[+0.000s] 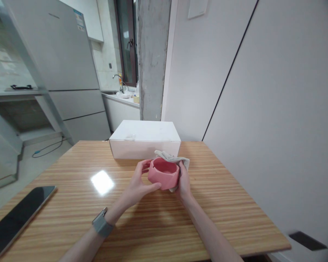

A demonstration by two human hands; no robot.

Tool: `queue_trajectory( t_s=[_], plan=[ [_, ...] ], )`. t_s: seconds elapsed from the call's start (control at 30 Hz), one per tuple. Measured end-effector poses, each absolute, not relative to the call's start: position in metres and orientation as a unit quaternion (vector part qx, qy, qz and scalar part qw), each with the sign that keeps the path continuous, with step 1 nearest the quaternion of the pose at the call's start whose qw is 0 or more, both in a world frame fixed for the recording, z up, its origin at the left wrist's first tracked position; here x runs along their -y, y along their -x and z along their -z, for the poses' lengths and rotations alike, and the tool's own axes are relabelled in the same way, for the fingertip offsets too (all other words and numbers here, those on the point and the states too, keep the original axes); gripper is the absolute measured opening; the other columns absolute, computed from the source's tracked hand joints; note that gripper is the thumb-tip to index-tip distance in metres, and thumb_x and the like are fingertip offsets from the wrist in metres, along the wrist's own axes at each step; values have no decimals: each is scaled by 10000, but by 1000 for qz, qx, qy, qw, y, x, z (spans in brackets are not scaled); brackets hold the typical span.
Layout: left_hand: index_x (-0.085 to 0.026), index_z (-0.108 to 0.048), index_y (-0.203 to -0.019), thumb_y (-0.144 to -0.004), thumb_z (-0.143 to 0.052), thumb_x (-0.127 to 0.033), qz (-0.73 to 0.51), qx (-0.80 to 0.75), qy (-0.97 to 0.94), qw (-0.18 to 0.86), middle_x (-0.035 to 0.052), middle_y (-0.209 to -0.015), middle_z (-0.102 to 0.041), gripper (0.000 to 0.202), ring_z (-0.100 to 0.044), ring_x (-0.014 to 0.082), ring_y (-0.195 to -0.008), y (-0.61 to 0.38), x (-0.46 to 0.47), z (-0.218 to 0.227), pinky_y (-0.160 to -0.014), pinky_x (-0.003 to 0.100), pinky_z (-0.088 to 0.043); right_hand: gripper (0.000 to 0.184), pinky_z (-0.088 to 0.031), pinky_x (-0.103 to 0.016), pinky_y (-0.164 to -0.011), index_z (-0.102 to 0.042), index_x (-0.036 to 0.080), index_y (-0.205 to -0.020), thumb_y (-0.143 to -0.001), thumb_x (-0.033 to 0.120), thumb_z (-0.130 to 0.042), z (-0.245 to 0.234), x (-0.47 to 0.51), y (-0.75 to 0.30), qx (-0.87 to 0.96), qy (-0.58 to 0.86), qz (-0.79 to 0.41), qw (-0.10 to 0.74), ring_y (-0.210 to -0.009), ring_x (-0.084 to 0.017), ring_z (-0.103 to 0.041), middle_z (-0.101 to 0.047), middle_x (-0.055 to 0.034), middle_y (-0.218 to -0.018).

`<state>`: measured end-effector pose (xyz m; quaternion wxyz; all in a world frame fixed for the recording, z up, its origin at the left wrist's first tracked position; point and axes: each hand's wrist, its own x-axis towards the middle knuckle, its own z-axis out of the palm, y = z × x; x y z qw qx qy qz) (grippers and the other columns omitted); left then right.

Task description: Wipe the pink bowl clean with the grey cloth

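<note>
A pink faceted bowl-like container (164, 179) with an open top is held up over the table, tilted a little toward me. My left hand (139, 184) grips its left side, the thumb along the front and the fingers behind. At its right side my right hand (183, 182) presses a light grey cloth (173, 158) against the wall. The cloth bunches over the back rim, and a bit of it shows beneath the container. Part of the right fingers is hidden by the cloth and container.
Behind the hands a white box (144, 140) stands on the wood-grain table (79, 222). A dark-screened phone (19, 220) lies at the left edge. The white wall (262, 120) runs along the right side, and a fridge (57, 54) stands beyond the table.
</note>
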<state>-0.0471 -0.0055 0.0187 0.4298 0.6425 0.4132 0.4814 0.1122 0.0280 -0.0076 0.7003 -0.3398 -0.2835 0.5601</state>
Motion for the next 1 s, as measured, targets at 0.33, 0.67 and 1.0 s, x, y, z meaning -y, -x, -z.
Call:
queue_trajectory(
  t_s=[0.33, 0.67, 1.0],
  plan=[
    [-188, -439, -1226, -471, -858, -222, -485, -371, -633, 475, 119, -1237, -565, 864, -531, 284, -1152, 53, -2, -17, -1015, 429, -385, 305, -457, -369, -946, -687, 215, -933, -792, 463, -579, -1, -19, -94, 284, 288, -633, 660, -1037, -217, -622, -728, -13, -964],
    [-203, -335, -1297, -546, -825, -298, -578, -434, -552, 415, 122, -1317, -494, 902, -488, 246, -1210, 40, -7, 0, -1044, 407, -365, 327, -275, -325, -1098, -633, 258, -1114, -802, 355, -613, 5, 6, -80, 399, 331, -448, 729, -1243, -166, -456, -620, 1, -1213],
    [-175, -516, -1195, -733, -679, -389, -502, -417, -622, 434, 112, -1212, -577, 534, -556, 230, -1056, 49, -4, -9, -943, 383, -412, 366, -482, -339, -875, -664, 207, -970, -810, 508, -532, 16, -31, -108, 229, 353, -590, 689, -951, -193, -650, -728, -8, -961]
  ],
)
